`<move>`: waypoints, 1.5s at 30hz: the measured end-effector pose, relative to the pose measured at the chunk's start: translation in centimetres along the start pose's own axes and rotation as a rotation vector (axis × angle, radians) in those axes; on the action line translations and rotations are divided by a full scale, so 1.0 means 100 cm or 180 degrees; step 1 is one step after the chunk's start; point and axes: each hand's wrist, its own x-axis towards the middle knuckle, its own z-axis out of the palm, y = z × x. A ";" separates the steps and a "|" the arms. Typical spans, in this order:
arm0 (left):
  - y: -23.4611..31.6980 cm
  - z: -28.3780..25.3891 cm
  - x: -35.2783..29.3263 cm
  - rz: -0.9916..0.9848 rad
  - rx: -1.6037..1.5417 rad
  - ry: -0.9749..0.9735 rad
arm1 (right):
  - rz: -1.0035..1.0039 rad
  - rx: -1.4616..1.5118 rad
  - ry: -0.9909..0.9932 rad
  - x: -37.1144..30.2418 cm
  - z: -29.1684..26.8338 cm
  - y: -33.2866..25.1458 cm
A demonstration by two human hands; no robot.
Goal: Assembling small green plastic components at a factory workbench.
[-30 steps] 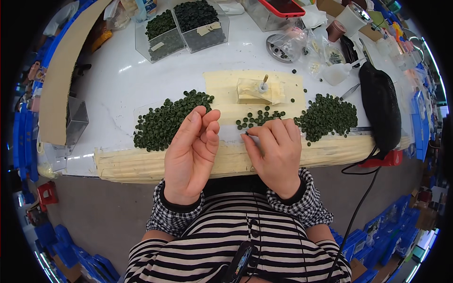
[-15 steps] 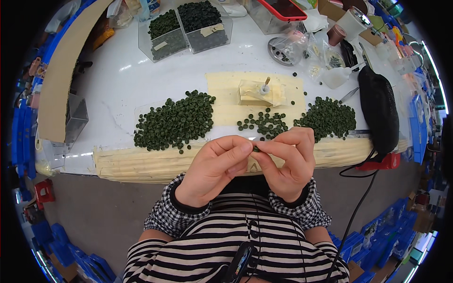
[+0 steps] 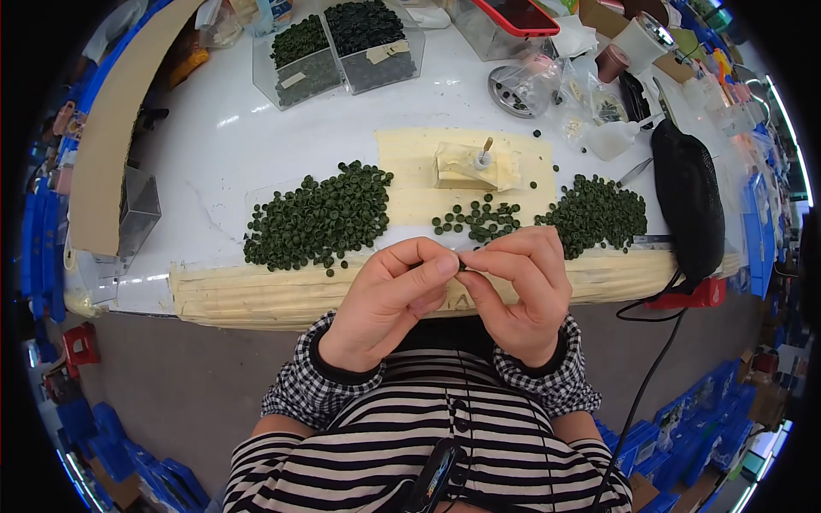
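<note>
My left hand (image 3: 389, 299) and my right hand (image 3: 522, 286) meet at the table's front edge. Between their pinched fingertips is a small dark green round piece (image 3: 463, 266), mostly covered by the fingers; it resembles the cup-shaped, button-like pieces on the table. Beyond my left hand spreads a large pile of dark green round pieces (image 3: 321, 218). A smaller scatter of them (image 3: 483, 220) lies just past my fingertips, and another pile (image 3: 596, 214) sits to the right. Behind the scatter stands a tape-wrapped block (image 3: 466, 167) holding a small pot (image 3: 482, 159) with a stick upright in it.
At the back stand two clear bins (image 3: 380, 73) of green and darker pieces. A red-cased phone (image 3: 517, 15) rests on a clear box. A round metal dish (image 3: 513, 92), plastic bags and a squeeze bottle (image 3: 611, 139) are back right. A black mesh-covered object (image 3: 688, 201) stands right, cardboard (image 3: 120, 128) left.
Both hands stay together in nearly the same place. The fingers have shifted slightly around the small green piece, which now shows less. The view has moved a little.
</note>
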 end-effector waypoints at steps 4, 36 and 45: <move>0.001 0.002 0.000 -0.0027 -0.0060 0.0041 | 0.0018 0.0072 -0.0011 0.000 0.001 0.001; -0.004 0.006 0.000 -0.0145 -0.0032 0.0021 | -0.0142 -0.0024 0.0023 -0.004 0.002 0.004; -0.001 0.011 0.000 0.0014 -0.0143 0.0139 | -0.0106 -0.0224 0.0362 -0.002 0.002 0.006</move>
